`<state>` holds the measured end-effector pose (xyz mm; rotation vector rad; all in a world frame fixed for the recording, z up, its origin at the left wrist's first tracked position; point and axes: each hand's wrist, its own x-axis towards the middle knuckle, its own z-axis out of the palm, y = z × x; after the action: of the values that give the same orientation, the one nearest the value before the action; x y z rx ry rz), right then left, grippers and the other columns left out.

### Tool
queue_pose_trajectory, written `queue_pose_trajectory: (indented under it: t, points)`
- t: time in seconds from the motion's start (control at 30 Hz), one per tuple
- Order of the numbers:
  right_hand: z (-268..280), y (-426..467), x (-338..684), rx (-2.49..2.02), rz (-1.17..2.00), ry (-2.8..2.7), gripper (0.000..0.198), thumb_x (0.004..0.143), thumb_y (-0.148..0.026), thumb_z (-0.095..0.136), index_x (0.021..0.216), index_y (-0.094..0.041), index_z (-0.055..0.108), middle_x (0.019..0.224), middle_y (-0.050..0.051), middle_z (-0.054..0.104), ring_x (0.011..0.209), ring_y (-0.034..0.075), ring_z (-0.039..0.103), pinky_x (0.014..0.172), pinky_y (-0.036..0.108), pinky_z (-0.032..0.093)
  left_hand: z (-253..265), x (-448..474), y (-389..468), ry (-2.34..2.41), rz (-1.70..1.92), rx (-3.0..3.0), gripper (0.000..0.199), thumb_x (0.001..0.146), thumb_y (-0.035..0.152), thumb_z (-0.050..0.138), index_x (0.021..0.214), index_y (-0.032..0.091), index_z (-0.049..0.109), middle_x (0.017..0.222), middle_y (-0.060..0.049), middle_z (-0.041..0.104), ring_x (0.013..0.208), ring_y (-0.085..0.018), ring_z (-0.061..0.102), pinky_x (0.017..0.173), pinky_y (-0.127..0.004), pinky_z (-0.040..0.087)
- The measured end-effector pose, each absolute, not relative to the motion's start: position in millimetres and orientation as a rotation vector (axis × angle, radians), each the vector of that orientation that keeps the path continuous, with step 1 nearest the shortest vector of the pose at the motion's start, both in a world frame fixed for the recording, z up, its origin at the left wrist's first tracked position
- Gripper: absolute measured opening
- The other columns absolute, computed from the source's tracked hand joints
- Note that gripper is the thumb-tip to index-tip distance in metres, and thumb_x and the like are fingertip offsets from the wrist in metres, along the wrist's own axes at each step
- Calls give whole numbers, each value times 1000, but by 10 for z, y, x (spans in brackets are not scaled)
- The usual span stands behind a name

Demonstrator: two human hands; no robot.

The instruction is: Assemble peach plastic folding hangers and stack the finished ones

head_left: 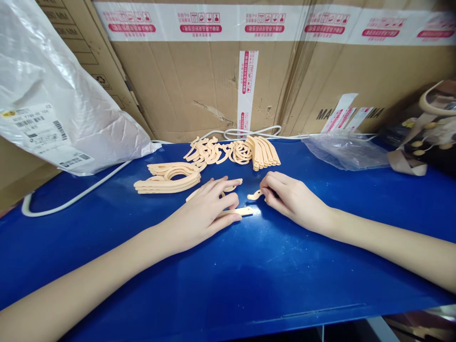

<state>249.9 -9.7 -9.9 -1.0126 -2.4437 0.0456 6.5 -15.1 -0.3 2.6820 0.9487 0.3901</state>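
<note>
My left hand lies over a beige plastic hanger part, with the thumb along its lower bar and the fingertips on the upper piece. The palm hides much of that part. To its right, my right hand pinches a small curved beige hook, whose free end points toward the left hand. A small gap separates the hook from the hanger part. Stacked curved hanger arms lie just beyond my left hand, and another fanned stack stands farther back beside a loose pile of hooks.
Cardboard boxes wall off the back of the blue table. A white plastic parcel leans at the left, near a white cable. A clear plastic bag and a dark bag with a ribbon are at the right.
</note>
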Motion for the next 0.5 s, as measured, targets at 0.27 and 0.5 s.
queue_pose_trajectory:
  t: [0.27,0.5]
  points:
    - [-71,-157,2496,-1133,117,-2345,17,98,-29,33,87,-20,43,68,-1,59,48,10,51,49,22,37,68,93,-180,946,416,2625,23,98,37,40,82,21,44,138,-9,46,135,-22,35,110,-49,32]
    - [-49,-184,2492,-1108,87,-2412,32,101,-42,29,98,-19,51,70,1,67,53,13,63,49,23,38,73,97,-184,937,535,2567,25,99,35,37,79,20,43,133,-10,47,133,-23,37,105,-43,38]
